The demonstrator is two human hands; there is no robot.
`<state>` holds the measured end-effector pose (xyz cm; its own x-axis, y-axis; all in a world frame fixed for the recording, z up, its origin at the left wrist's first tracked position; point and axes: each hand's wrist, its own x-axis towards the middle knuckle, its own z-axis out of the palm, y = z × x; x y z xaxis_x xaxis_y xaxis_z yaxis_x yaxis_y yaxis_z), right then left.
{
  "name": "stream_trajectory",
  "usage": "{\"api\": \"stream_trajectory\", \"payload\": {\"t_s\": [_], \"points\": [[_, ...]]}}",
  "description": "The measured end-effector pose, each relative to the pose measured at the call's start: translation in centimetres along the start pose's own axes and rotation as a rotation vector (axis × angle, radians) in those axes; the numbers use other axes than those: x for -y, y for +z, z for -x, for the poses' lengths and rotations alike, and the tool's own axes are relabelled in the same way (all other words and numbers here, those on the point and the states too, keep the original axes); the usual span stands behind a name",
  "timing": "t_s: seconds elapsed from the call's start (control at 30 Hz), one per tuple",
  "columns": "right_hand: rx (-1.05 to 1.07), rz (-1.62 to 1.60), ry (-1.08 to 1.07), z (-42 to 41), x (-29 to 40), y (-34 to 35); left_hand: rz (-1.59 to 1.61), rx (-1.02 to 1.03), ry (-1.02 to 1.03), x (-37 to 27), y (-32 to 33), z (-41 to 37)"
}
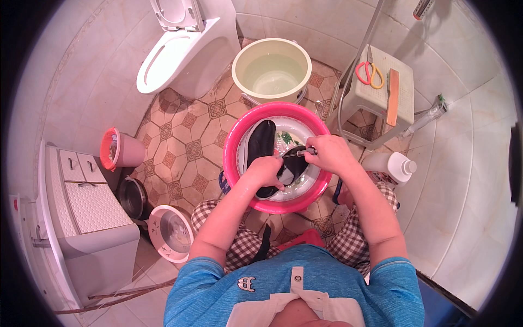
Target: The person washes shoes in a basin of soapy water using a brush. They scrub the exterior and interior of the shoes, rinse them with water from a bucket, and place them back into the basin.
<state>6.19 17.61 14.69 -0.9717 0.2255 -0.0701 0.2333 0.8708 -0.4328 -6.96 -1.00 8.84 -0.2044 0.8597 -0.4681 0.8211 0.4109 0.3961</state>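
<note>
A pink basin (pixel 278 209) with a patterned white inside stands on the floor between my knees. Inside it lies a black shoe (pixel 261 139) with a pale sole edge, its toe pointing away from me. My left hand (pixel 267 173) grips a second dark shoe (pixel 297 165), partly covered by the fingers, and rests across the first one. A slim tool with a metal shaft and greyish handle (pixel 306 152) is clasped in my right hand (pixel 331 153). Its shaft reaches towards the second shoe beside my left fingers; the tip is too small to make out.
Beyond the basin stands a cream bucket (pixel 241 81) of water, near a toilet (pixel 204 61). At right, a plastic stool (pixel 402 81) bears scissors (pixel 370 73) and a wooden-handled brush (pixel 392 98). A white bottle (pixel 388 165) stands below. Leftward are a small bin (pixel 130 151), a washbowl (pixel 155 229) and a cabinet (pixel 98 208).
</note>
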Motion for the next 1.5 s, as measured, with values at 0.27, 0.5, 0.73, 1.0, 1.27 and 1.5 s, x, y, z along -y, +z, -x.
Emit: {"api": "stream_trajectory", "payload": {"t_s": [0.27,0.5,0.73,1.0,1.27,1.5], "points": [[0.026,0.009,0.027,-0.2,-0.2,0.3,-0.065,0.063,-0.123,-0.5,2.1,-0.9],[0.060,0.001,0.040,-0.1,0.0,0.1,-0.081,0.020,-0.093,-0.2,2.5,-0.9],[0.134,-0.117,-0.040,-0.1,0.8,-0.3,0.053,-0.005,-0.018,0.4,5.6,-2.7],[0.154,-0.298,-0.109,0.1,2.2,-0.8,0.061,-0.064,-0.002,0.9,7.4,-4.0],[0.133,-0.170,-0.127,0.0,1.5,0.0,0.181,-0.325,-0.005,1.7,7.8,-4.9],[0.074,0.017,0.004,-0.3,0.2,0.3,-0.068,-0.795,-0.158,1.9,0.6,-2.1]]}}
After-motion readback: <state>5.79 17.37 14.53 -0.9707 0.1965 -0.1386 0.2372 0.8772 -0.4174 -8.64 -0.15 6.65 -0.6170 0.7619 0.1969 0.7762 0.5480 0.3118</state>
